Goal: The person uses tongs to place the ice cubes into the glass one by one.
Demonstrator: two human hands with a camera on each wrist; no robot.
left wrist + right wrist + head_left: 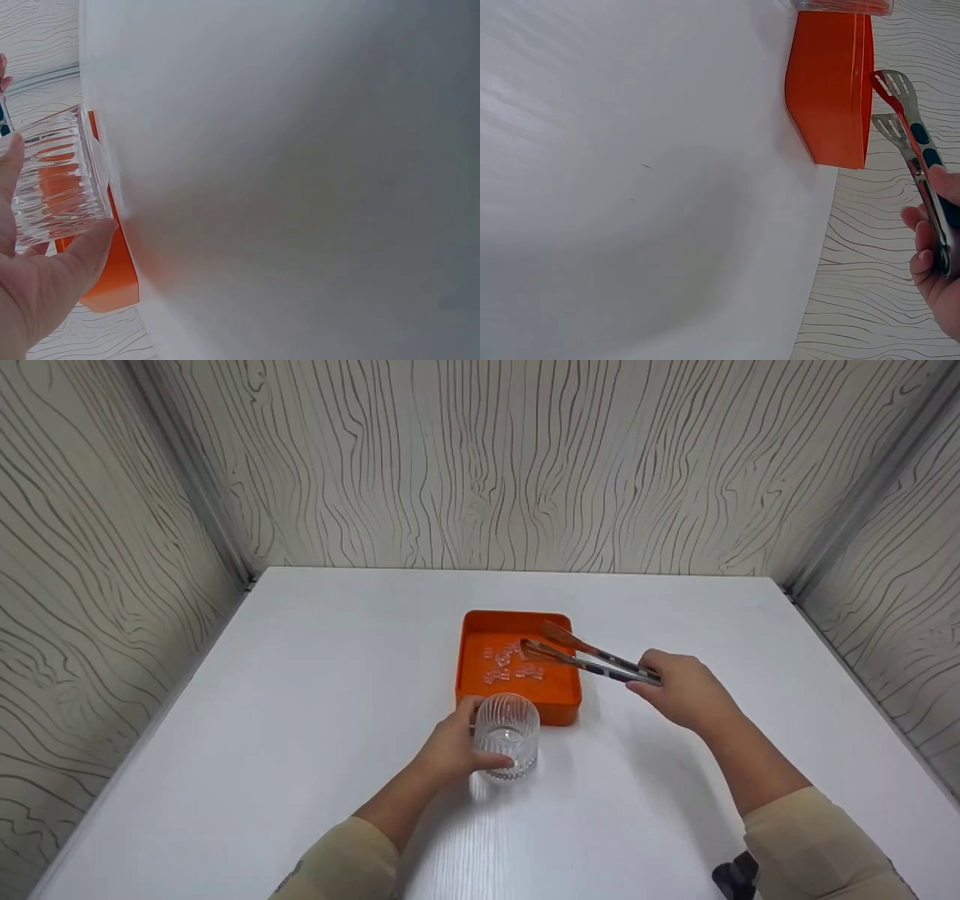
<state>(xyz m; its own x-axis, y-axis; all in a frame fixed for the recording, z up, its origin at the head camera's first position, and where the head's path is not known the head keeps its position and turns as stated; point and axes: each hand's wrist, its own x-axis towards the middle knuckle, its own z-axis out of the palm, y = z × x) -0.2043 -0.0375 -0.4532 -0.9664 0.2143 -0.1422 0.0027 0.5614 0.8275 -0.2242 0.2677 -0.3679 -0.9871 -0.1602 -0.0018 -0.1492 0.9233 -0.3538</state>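
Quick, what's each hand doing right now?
Left hand: holding the clear ribbed glass.
Right hand: holding the tongs, which are spread open.

Place: small booth-like enclosure, workstation type; whether in lab, workshop or office, cannot tell. Walls: back panel (pixel 480 465), left panel (pixel 60 585) and right panel (pixel 911 592), pale, marked with dark wavy wood-grain lines. Corners: straight grey left post (pixel 185 472) and right post (pixel 870 472), metallic-looking, where panels meet. Surface: plain white tabletop (pixel 337 660), reaching close to panels on three sides.
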